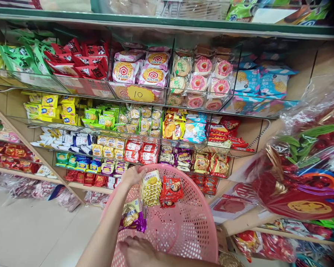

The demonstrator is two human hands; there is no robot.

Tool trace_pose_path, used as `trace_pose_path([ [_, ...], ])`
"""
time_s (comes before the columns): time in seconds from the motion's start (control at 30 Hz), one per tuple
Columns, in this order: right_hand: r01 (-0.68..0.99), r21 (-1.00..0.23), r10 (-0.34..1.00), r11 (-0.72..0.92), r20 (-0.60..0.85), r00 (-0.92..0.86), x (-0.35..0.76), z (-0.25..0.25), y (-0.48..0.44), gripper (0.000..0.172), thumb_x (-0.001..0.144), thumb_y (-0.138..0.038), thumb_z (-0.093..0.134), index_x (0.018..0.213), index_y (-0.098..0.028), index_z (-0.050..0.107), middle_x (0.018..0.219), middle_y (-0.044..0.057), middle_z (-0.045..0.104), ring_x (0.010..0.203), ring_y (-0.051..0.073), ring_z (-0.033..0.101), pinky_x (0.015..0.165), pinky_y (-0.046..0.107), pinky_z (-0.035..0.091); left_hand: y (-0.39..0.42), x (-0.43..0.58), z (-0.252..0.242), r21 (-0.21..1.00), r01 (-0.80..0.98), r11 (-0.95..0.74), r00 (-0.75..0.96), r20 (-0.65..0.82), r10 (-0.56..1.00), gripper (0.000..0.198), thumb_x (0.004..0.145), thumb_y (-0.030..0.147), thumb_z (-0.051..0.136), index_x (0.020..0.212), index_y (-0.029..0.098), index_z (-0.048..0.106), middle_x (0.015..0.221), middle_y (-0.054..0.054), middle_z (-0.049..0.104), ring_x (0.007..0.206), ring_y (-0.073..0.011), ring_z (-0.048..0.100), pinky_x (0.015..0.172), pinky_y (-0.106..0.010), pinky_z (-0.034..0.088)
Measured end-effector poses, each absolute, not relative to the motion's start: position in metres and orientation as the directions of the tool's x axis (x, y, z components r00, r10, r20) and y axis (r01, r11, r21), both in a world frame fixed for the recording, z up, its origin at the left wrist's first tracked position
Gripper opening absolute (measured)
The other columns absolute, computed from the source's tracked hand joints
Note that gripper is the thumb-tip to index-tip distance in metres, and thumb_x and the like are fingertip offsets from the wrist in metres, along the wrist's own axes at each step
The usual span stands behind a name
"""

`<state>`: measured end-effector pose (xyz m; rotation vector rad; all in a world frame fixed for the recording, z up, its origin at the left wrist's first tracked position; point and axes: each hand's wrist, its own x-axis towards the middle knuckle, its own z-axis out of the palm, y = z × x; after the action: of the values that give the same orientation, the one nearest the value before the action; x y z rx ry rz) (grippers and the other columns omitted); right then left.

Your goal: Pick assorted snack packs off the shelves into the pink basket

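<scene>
I hold a pink perforated plastic basket (183,230) in front of snack shelves. My left hand (132,176) reaches along the basket's left side and its fingers curl over the far rim. My right hand (137,249) grips the near rim at the bottom of the view, fingers closed on it. Inside the basket lie a stack of yellow biscuit packets (150,187), a red snack packet (171,189) and a purple-and-gold packet (133,217).
Tiered shelves (161,26) with clear bins hold several rows of wrapped biscuits and snacks. A yellow "10" price tag (138,94) hangs on the upper bin. Cellophane-wrapped red gift packs (303,174) crowd the right. Pale tiled floor (30,230) shows at lower left.
</scene>
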<state>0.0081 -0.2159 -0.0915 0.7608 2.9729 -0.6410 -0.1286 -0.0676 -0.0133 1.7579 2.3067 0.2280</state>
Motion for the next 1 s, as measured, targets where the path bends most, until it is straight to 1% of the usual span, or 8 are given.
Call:
trace_pose_path([
  [0.07,0.389,-0.350,0.393,0.852,-0.062,-0.917,0.011,-0.077,-0.215,0.027,0.075,-0.027,0.049,0.098,-0.018,0.060,0.090,0.005,0.065,0.082,0.019,0.059,0.070,0.029,0.051,-0.069,-0.129,-0.012,0.267,0.924,0.273,-0.256,-0.095,0.962,0.065,0.075,0.069,0.024,0.093,0.019,0.061,0.092,-0.015,0.068,0.089,-0.0298,0.063,0.072,-0.036,0.044],
  [0.17,0.410,-0.260,0.457,0.874,0.156,-0.876,0.015,-0.051,-0.203,0.027,0.079,-0.028,0.049,0.101,-0.015,0.056,0.101,0.009,0.059,0.097,0.023,0.052,0.082,0.036,0.046,-0.070,-0.128,-0.010,0.275,0.921,0.275,-0.257,-0.101,0.961,0.065,0.076,0.068,0.024,0.094,0.019,0.061,0.094,-0.016,0.068,0.090,-0.0302,0.062,0.072,-0.036,0.044],
  [0.23,0.468,-0.219,0.513,0.856,0.254,-0.820,0.015,-0.038,-0.190,0.042,0.078,-0.033,0.052,0.115,-0.013,0.047,0.119,0.013,0.051,0.112,0.026,0.043,0.093,0.042,0.039,-0.070,-0.128,-0.010,0.275,0.922,0.273,-0.253,-0.107,0.962,0.064,0.076,0.068,0.025,0.095,0.019,0.061,0.094,-0.016,0.068,0.091,-0.0299,0.062,0.073,-0.036,0.044],
  [0.33,0.463,-0.179,0.496,0.868,0.274,-0.824,0.009,-0.035,-0.173,0.073,0.073,-0.049,0.057,0.129,-0.009,0.032,0.136,0.018,0.034,0.127,0.030,0.025,0.104,0.050,0.024,-0.069,-0.127,-0.010,0.264,0.928,0.264,-0.243,-0.111,0.964,0.065,0.076,0.068,0.025,0.096,0.018,0.061,0.094,-0.016,0.068,0.092,-0.0304,0.062,0.074,-0.037,0.044],
  [0.43,0.462,-0.163,0.487,0.872,0.188,-0.853,0.000,-0.042,-0.166,0.078,0.068,-0.052,0.060,0.127,-0.008,0.034,0.125,0.019,0.044,0.121,0.031,0.033,0.103,0.054,0.021,-0.068,-0.126,-0.011,0.247,0.936,0.252,-0.233,-0.105,0.967,0.065,0.075,0.069,0.025,0.094,0.018,0.061,0.094,-0.016,0.068,0.092,-0.0309,0.062,0.074,-0.037,0.044],
  [0.57,0.543,-0.167,0.565,0.823,0.143,-0.812,-0.008,-0.051,-0.168,0.070,0.069,-0.039,0.064,0.127,-0.013,0.036,0.111,0.014,0.053,0.106,0.028,0.045,0.099,0.052,0.029,-0.069,-0.126,-0.010,0.241,0.935,0.261,-0.243,-0.105,0.964,0.062,0.075,0.068,0.027,0.093,0.019,0.061,0.094,-0.015,0.068,0.091,-0.0300,0.062,0.073,-0.036,0.044],
  [0.8,0.657,-0.275,0.706,0.702,0.145,-0.693,-0.010,-0.062,-0.168,0.077,0.071,-0.040,0.060,0.135,-0.016,0.024,0.117,0.015,0.050,0.110,0.031,0.044,0.096,0.053,0.030,-0.072,-0.126,-0.008,0.237,0.932,0.274,-0.254,-0.114,0.961,0.060,0.076,0.065,0.029,0.094,0.018,0.061,0.095,-0.015,0.068,0.092,-0.0295,0.062,0.073,-0.035,0.043],
  [1.0,0.670,-0.313,0.731,0.673,0.151,-0.665,-0.010,-0.063,-0.164,0.077,0.073,-0.040,0.058,0.136,-0.017,0.022,0.123,0.016,0.047,0.116,0.032,0.040,0.096,0.052,0.030,-0.073,-0.125,-0.007,0.247,0.932,0.265,-0.243,-0.117,0.963,0.058,0.077,0.064,0.030,0.094,0.018,0.061,0.095,-0.016,0.068,0.092,-0.0299,0.062,0.073,-0.036,0.044],
])
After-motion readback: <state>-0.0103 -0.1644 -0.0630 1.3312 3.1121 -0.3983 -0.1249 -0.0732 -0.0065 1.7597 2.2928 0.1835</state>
